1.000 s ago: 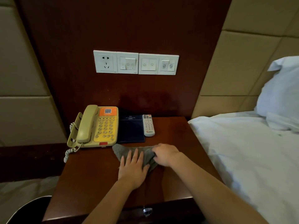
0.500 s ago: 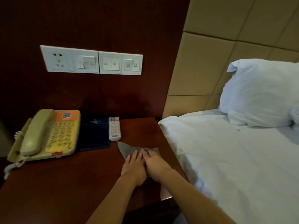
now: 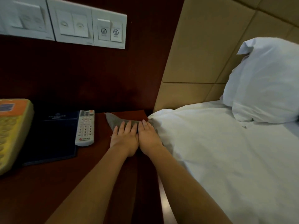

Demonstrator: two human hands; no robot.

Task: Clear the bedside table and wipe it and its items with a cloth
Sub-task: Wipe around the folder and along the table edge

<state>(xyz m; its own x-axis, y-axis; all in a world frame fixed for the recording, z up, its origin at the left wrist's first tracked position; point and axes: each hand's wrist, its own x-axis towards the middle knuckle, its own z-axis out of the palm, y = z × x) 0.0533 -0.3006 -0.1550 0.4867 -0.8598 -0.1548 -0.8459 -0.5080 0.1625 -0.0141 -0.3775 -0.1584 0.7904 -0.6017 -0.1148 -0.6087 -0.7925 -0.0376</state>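
A grey cloth (image 3: pixel 115 121) lies flat on the dark wooden bedside table (image 3: pixel 40 188), near its back right corner. My left hand (image 3: pixel 124 138) and my right hand (image 3: pixel 148 137) lie side by side, palms down and fingers straight, pressing on the cloth. A white remote control (image 3: pixel 85 128) lies just left of my left hand, its lower end overlapping a dark blue folder (image 3: pixel 53 139). A yellow telephone (image 3: pixel 12 131) with an orange top sits at the far left, partly cut off.
A bed with a white duvet (image 3: pixel 226 159) butts against the table's right edge, touching my right hand. A white pillow (image 3: pixel 265 81) rests against the padded beige headboard (image 3: pixel 202 50). White wall switches (image 3: pixel 72 25) are mounted above the table.
Both hands have slid the cloth from the table's front middle to its back right corner, beside the bed. My right hand has flattened out next to the left. The view moved closer and rightward.
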